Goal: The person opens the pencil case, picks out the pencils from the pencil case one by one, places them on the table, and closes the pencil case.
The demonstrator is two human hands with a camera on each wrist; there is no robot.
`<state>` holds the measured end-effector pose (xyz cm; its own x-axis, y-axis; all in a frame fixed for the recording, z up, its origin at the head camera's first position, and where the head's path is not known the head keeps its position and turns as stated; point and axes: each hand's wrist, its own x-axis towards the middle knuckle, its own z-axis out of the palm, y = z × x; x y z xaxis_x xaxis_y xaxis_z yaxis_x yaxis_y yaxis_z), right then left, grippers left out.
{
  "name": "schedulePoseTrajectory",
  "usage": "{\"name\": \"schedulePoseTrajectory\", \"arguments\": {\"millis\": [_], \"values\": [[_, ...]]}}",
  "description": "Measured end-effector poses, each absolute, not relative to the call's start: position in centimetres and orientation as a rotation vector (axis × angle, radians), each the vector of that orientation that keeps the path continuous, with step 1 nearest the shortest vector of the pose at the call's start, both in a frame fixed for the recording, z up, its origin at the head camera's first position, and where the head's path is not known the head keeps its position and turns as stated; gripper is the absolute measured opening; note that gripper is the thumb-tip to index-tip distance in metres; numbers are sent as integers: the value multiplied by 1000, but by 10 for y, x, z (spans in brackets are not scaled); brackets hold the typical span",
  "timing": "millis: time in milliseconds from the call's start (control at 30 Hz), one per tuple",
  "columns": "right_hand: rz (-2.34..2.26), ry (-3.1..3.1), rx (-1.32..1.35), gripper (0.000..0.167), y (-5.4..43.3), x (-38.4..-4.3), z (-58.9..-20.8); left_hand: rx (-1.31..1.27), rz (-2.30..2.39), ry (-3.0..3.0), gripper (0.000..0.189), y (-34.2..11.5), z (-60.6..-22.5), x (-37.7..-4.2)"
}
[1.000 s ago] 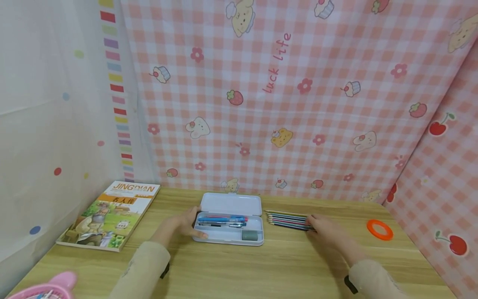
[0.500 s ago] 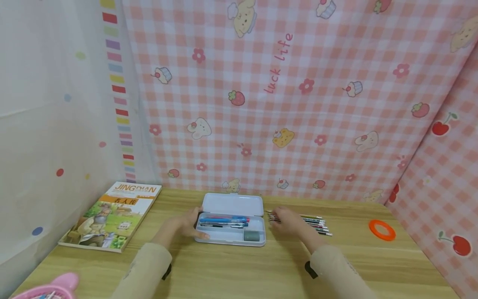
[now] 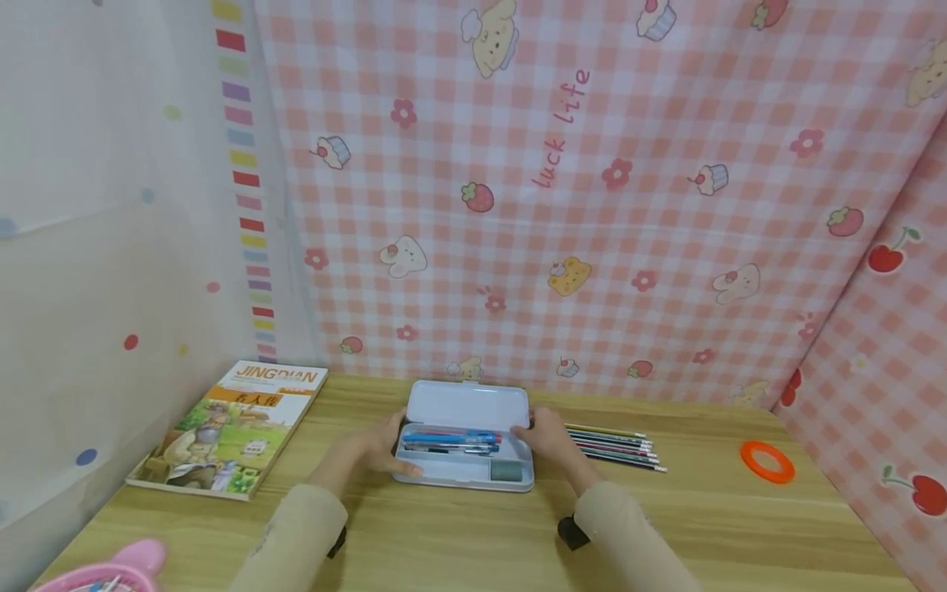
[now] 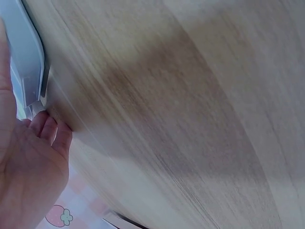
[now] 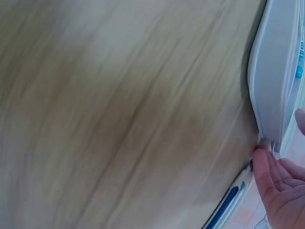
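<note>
A white pencil case (image 3: 453,473) lies with its lid (image 3: 468,405) raised on the wooden table. Blue and dark pens (image 3: 451,440) fill its rear compartment, and a grey-green block (image 3: 506,470) sits at the front right. My left hand (image 3: 379,448) grips the case's left end, thumb at the front and fingers towards the hinge. At the right rear corner, my right hand (image 3: 549,436) holds the case, its thumb over the rim and fingertips by the hinge. To the right of that hand lies a row of pencils (image 3: 614,448), their tips hidden behind it.
An illustrated book (image 3: 229,432) lies at the left. An orange ring (image 3: 768,462) rests at the far right. Part of a pink container (image 3: 111,571) shows at the lower left. A checked cloth (image 3: 592,205) hangs behind the table.
My right hand has moved left from the pencils' far ends, past their tips, to the pencil case. The pencils stay on the table. My left hand keeps its place on the case.
</note>
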<state>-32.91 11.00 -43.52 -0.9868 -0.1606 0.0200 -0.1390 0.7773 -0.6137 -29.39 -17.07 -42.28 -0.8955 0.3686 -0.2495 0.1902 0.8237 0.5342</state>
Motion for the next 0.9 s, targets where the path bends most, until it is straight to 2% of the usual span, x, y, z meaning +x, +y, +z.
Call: {"name": "schedulePoseTrajectory", "arguments": {"millis": [300,533,733,833,900], "values": [[-1226,2809,18,51,110,-327,-434,408,728,2676,109,-166,-424,-293],[-1293,2802,81,45,111,-330,-437,434,771,2678,106,-165,-425,-296],[-1357,2829,55,46,109,-331,-439,445,1052,2531,98,-171,-424,-301],[-1352,2879,-49,44,107,-330,-441,469,1202,2470,83,-182,-441,-321],[-1356,2901,-99,43,107,-329,-441,552,1302,2477,71,-195,-481,-356]]}}
